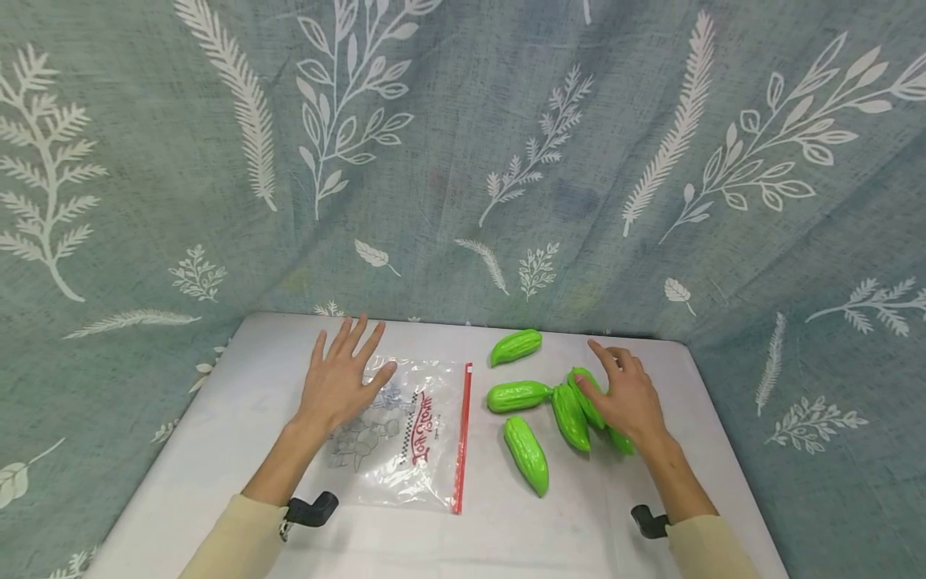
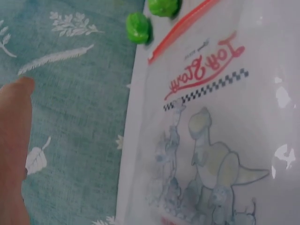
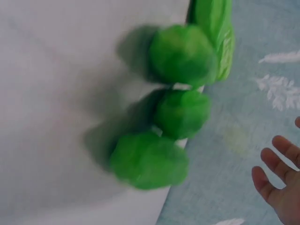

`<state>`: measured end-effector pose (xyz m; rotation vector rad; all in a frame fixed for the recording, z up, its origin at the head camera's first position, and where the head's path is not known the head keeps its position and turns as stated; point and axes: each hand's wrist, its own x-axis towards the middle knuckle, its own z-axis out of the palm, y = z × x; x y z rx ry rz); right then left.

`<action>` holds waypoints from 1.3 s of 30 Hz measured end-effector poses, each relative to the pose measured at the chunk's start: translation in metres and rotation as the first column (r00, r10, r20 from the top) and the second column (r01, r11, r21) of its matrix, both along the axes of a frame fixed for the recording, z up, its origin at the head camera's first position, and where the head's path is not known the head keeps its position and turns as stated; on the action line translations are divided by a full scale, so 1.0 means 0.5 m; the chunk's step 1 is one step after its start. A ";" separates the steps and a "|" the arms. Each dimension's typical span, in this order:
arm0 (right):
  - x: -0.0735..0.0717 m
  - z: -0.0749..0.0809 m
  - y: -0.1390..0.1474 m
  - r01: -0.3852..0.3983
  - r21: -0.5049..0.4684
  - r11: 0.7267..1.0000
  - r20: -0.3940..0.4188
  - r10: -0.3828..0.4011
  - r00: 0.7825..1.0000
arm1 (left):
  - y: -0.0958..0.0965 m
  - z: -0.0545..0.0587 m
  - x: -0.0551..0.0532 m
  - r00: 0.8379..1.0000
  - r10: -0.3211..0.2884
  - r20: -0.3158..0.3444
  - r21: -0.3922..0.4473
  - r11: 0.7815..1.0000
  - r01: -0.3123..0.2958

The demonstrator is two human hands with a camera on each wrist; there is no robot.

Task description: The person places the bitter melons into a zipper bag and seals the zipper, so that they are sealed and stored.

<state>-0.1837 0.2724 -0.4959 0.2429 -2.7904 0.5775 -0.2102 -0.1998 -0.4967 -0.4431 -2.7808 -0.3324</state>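
Left hand (image 1: 342, 392) is being held, fingers spread, over far-left part of clear zip bag (image 1: 415, 434); right hand (image 1: 631, 398), fingers loosely extended, over green gourds (image 1: 571, 418) right of bag. Nothing is being gripped. Cleanest, likely, if one gourd is being pinched mid-body, neighbours unbumped.

Head view: bright, even, crisp enough to read the leaf-print fabric (image 1: 463, 161). Faint soft shadows on the white table (image 1: 586, 523); small highlights on the bitter gourds (image 1: 526, 456), glare streaks on the clear zip bag (image 1: 412, 434). Left wrist: dimmer, greyish, soft; blown-out glare patches on the bag's right. Right wrist: gourds blurred, shadows spreading left of them. Light's probably overhead, hard to confirm.
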 end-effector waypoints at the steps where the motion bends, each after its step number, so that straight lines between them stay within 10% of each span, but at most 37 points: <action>1: 0.002 0.003 -0.008 -0.009 -0.012 1.000 0.004 0.009 1.000 | 0.004 0.000 0.001 1.000 -0.010 -0.007 0.012 1.000 0.011; 17: 0.034 -0.002 -0.118 -0.185 -0.180 0.966 0.062 0.199 0.978 | 0.078 0.000 0.025 0.989 -0.123 -0.079 0.170 0.976 0.134; 28: 0.061 -0.011 -0.204 -0.291 -0.443 0.848 0.154 0.392 0.907 | 0.105 -0.019 0.025 0.985 -0.171 -0.003 0.205 0.964 0.168; 39: 0.092 -0.056 -0.277 -0.191 -0.555 0.810 0.337 0.429 0.838 | 0.138 -0.067 0.041 0.962 -0.184 0.202 0.133 0.978 0.159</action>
